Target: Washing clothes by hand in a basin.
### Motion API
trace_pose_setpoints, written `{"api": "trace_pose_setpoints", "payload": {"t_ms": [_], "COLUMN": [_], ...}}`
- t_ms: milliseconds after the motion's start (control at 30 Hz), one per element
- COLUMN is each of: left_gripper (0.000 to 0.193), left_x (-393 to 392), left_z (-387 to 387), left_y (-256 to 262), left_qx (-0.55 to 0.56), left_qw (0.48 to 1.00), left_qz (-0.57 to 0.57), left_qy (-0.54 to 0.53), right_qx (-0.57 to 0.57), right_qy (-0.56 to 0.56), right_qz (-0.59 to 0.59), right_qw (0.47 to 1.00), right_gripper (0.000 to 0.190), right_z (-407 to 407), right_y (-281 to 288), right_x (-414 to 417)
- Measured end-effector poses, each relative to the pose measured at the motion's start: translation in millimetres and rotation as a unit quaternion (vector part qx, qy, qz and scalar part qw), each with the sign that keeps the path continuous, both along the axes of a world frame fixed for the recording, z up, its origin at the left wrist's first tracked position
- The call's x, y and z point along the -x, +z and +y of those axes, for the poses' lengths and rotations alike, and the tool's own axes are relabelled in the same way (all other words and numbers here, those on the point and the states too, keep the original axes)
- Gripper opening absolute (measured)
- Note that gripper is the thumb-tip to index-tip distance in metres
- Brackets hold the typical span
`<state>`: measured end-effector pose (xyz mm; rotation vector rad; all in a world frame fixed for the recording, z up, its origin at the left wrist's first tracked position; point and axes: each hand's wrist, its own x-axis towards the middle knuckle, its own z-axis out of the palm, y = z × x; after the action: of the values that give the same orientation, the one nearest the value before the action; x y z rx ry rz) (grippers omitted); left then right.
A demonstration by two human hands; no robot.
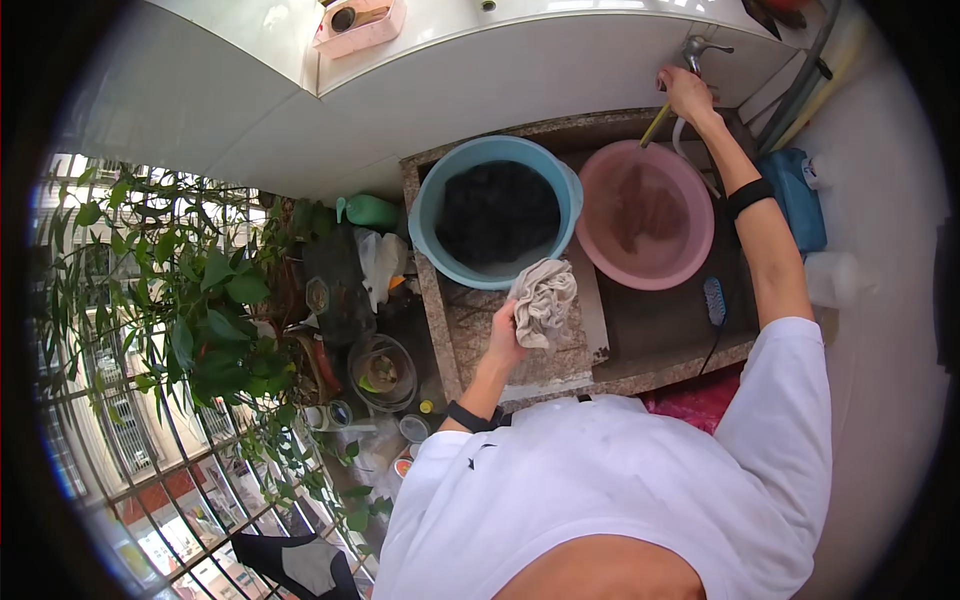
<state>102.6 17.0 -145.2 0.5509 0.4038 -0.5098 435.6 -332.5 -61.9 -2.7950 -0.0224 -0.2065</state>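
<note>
A crumpled light-grey cloth [545, 304] is gripped in my left hand [508, 334], just below the rim of a blue plastic basin [420, 238]. Dark fabric [497, 212] lies in that basin. Up at the wall, my right hand [688, 94] is at the metal tap [697, 52]; whether its fingers grip the tap or the hose is unclear. A yellowish hose [655, 124] points down from there into a pink plastic basin [703, 247], where brownish cloth [651, 210] lies in cloudy water.
Both basins stand on a stone sink [480, 382]. A scrubbing brush [715, 300] lies in its right part. A blue jug [799, 202] stands at the right wall. Plants [225, 300], a green bottle [371, 211] and plastic containers are at left. A pink tray [364, 41] sits on the ledge above.
</note>
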Motion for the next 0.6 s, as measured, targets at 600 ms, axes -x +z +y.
{"api": "trace_pose_setpoints", "payload": {"t_ms": [600], "left_gripper": [0.049], "left_x": [22], "left_z": [-96], "left_y": [-1], "left_qx": [-0.114], "left_qw": [0.962], "left_qz": [-0.142], "left_qy": [-0.203], "right_qx": [-0.024], "right_qy": [-0.008], "right_qz": [0.01], "right_qw": [1.0], "right_gripper": [0.033], "right_z": [-14], "right_y": [-14], "right_x": [-7]}}
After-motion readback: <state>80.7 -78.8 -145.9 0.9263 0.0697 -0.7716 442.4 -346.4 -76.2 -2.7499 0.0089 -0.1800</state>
